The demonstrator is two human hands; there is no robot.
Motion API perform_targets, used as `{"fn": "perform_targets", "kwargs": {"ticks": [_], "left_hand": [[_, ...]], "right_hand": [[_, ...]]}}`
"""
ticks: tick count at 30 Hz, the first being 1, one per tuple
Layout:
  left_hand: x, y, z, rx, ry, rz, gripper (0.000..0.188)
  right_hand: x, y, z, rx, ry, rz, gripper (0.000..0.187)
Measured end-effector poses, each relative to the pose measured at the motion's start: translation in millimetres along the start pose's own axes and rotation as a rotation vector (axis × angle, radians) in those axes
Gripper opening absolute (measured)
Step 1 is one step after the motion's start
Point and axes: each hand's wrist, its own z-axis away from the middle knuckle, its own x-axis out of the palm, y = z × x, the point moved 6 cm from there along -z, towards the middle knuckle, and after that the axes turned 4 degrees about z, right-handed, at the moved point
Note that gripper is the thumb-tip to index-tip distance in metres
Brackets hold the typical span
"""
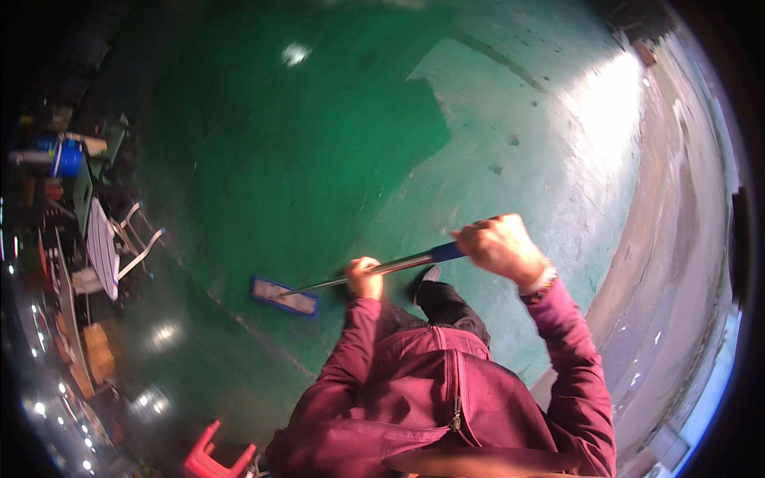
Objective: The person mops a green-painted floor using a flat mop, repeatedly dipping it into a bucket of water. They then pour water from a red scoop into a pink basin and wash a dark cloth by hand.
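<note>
A flat mop (285,296) with a blue-edged rectangular head rests on the green floor, left of my feet. Its metal pole slants up to the right and ends in a blue grip (447,252). My left hand (365,277) is wrapped round the lower part of the pole. Higher up, at the blue end, my right hand (504,248) is closed round the grip, with a bracelet at its wrist. Both arms wear maroon sleeves.
A red plastic stool (219,452) stands at the lower left. Along the left side are a folding chair (137,239), a striped board (102,248) and a blue container (68,158). Bright sunlight falls on the floor (610,103) at the upper right, beside a grey-brown strip of ground (637,303).
</note>
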Motion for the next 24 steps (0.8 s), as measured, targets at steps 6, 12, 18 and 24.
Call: {"fn": "perform_targets", "kwargs": {"ticks": [6,12,18,24], "left_hand": [[143,246,-25,0.206,-0.011,0.291,0.016],[283,359,-95,0.352,-0.031,0.354,0.015],[460,391,-244,0.339,-0.142,0.551,0.014],[661,428,-458,0.279,0.005,1.002,0.010]], "right_hand": [[-195,95,88,0.096,0.276,0.284,0.032],[-248,159,115,0.245,0.323,0.518,0.032],[-202,297,55,0.339,0.249,0.701,0.029],[-174,521,-70,0.282,0.183,0.799,0.026]]}}
